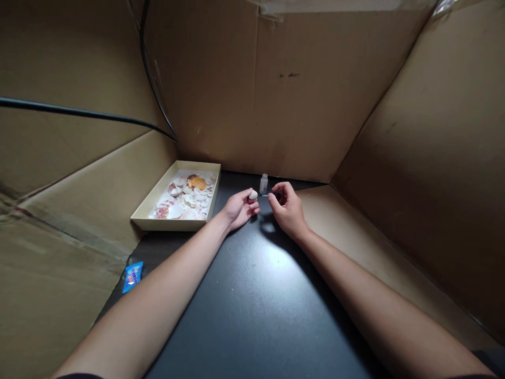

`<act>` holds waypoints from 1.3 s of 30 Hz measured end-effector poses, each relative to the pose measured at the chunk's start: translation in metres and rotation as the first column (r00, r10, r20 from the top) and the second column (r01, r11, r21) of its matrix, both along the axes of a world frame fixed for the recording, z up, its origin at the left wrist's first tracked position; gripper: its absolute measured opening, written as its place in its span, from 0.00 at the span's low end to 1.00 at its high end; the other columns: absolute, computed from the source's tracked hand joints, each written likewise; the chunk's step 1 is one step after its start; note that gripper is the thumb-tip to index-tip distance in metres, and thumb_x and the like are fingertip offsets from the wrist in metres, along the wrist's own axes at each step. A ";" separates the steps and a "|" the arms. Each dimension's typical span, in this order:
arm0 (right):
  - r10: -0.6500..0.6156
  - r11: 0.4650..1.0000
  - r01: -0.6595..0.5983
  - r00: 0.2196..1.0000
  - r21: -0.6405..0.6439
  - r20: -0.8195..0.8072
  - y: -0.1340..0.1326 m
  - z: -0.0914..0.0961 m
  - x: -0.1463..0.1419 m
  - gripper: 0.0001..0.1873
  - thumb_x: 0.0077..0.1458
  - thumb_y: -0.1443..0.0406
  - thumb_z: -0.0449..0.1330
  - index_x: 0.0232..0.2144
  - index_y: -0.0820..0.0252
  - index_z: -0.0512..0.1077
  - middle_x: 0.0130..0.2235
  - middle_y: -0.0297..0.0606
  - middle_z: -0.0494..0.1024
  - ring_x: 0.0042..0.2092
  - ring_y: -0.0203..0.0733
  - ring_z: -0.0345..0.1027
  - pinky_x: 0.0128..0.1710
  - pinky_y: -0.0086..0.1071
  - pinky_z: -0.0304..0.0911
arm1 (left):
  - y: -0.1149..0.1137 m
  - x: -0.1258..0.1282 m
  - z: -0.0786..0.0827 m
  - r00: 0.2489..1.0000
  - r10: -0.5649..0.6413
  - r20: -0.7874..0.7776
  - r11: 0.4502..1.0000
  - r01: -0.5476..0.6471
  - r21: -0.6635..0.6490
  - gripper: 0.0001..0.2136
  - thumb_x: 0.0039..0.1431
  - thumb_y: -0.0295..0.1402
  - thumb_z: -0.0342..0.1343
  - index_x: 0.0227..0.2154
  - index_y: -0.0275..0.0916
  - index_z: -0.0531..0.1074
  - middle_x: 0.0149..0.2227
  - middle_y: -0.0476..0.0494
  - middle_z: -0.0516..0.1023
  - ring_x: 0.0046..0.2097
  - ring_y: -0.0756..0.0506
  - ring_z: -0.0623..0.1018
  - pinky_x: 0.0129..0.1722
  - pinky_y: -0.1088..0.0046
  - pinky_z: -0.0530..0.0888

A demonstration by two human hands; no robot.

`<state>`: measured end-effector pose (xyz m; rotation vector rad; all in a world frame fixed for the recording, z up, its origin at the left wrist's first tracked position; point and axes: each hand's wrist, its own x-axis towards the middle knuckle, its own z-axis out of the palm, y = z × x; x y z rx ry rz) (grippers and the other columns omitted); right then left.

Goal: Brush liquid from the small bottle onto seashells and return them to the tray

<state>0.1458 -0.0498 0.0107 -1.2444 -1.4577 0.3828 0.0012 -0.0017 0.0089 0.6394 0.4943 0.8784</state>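
Head view: I read the left hand (239, 208) with thumb and forefinger pinching a white shell (253, 195), its other fingers curled below. Right hand (289, 209) curls thumb and fingers around a dark object (278, 197). Key relation as I judge it: shell lies directly left of the right fingertips, a short gap apart, with a thin pale rod (264, 196) showing sideways in that gap. Small clear bottle (264, 183) stands upright just beyond both sets of fingertips. Most of the dark object hides behind the right fingers; I can't tell whether the rod joins it, nor the shell's long axis.
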 end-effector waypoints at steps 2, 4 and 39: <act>0.011 1.000 -0.010 1.000 0.014 -0.010 0.000 0.000 0.000 0.07 0.55 0.61 0.55 0.35 0.57 0.63 0.27 0.28 0.63 0.26 0.33 0.55 0.28 0.28 0.53 | 0.000 0.000 0.000 1.000 -0.004 -0.012 1.000 0.004 0.005 0.10 0.60 0.28 0.48 0.22 0.36 0.61 0.22 0.51 0.59 0.21 0.54 0.61 0.22 0.76 0.64; 0.022 1.000 -0.022 1.000 0.008 -0.005 0.000 0.000 0.000 0.07 0.54 0.61 0.55 0.35 0.57 0.63 0.27 0.28 0.63 0.26 0.33 0.55 0.28 0.28 0.53 | -0.001 0.000 0.001 1.000 -0.009 -0.025 1.000 0.009 0.016 0.10 0.59 0.27 0.48 0.22 0.36 0.61 0.22 0.51 0.59 0.21 0.54 0.61 0.22 0.76 0.65; 0.021 0.999 -0.021 1.000 0.025 0.000 0.000 -0.001 0.000 0.07 0.54 0.62 0.56 0.34 0.57 0.64 0.28 0.29 0.66 0.26 0.33 0.56 0.28 0.29 0.54 | -0.004 0.004 0.006 0.991 0.109 -0.071 0.994 -0.107 0.031 0.06 0.52 0.28 0.54 0.23 0.36 0.63 0.22 0.52 0.63 0.19 0.56 0.61 0.20 0.78 0.62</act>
